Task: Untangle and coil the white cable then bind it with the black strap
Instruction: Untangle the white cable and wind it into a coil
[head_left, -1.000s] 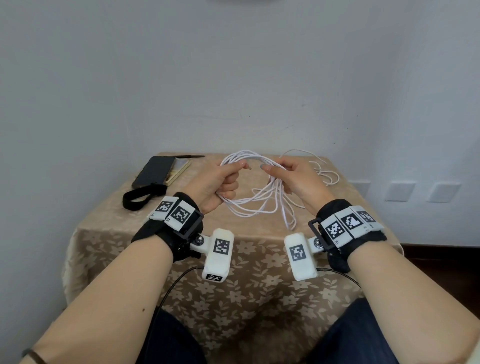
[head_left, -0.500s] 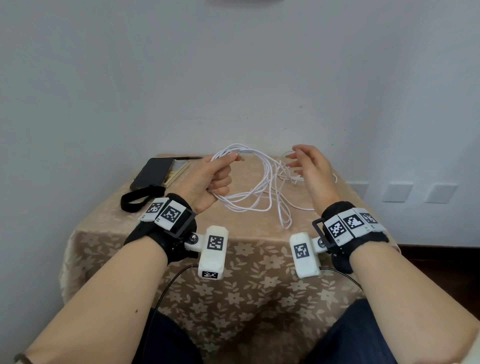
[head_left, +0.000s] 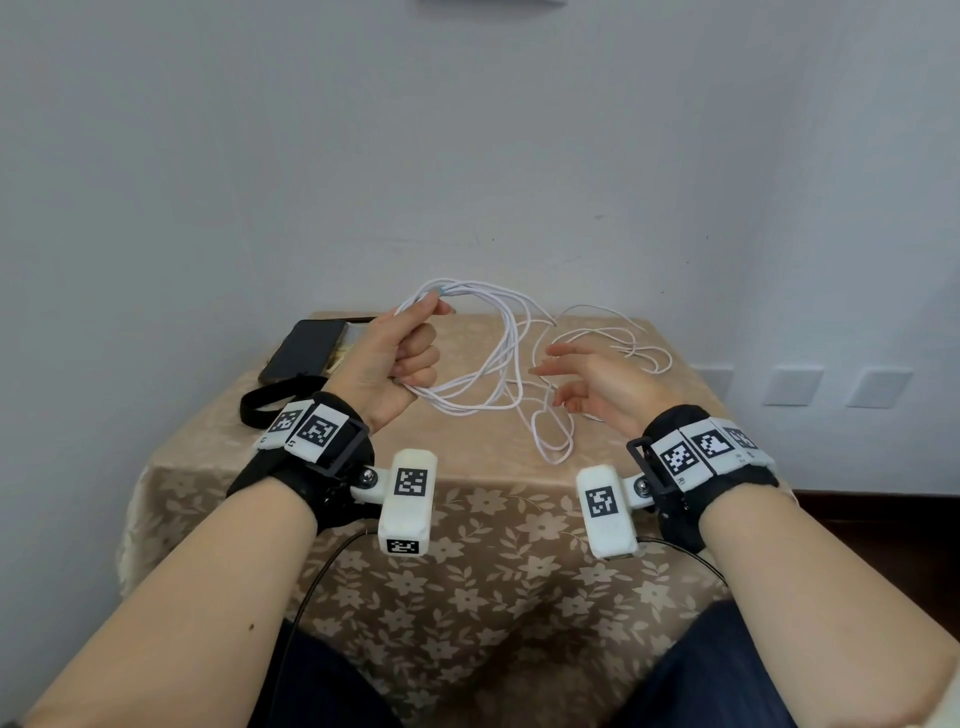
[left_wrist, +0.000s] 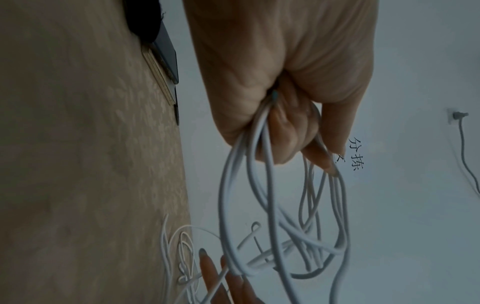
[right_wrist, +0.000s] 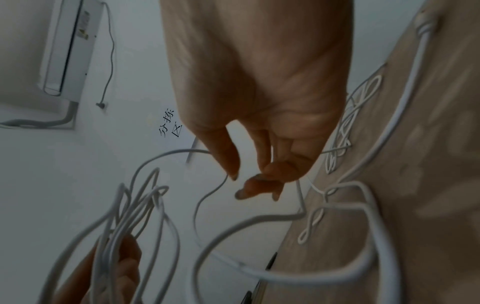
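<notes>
— Left hand (head_left: 387, 364), centre-left of the head view?
— Fisted around several loops of the thin white cable (head_left: 483, 374), thumb and forefinger pinching the top of the bundle, raised above the beige floral tablecloth (head_left: 467, 545).
— Same in the left wrist view?
— Yes: fingers (left_wrist: 283, 131) curled tight on the strands, loops hanging below.
— Right hand (head_left: 597, 384)?
— Right of centre, fingers spread and loosely bent, gripping nothing; one strand crossing close by the fingertips (right_wrist: 233, 174), contact unclear.
— Rest of the cable?
— Trailing loose on the cloth, toward the upper right of the tabletop.
— Black fabric strap (head_left: 275, 400)?
— Lying left of the fist, just beside the dark flat phone (head_left: 304, 351), untouched.
</notes>
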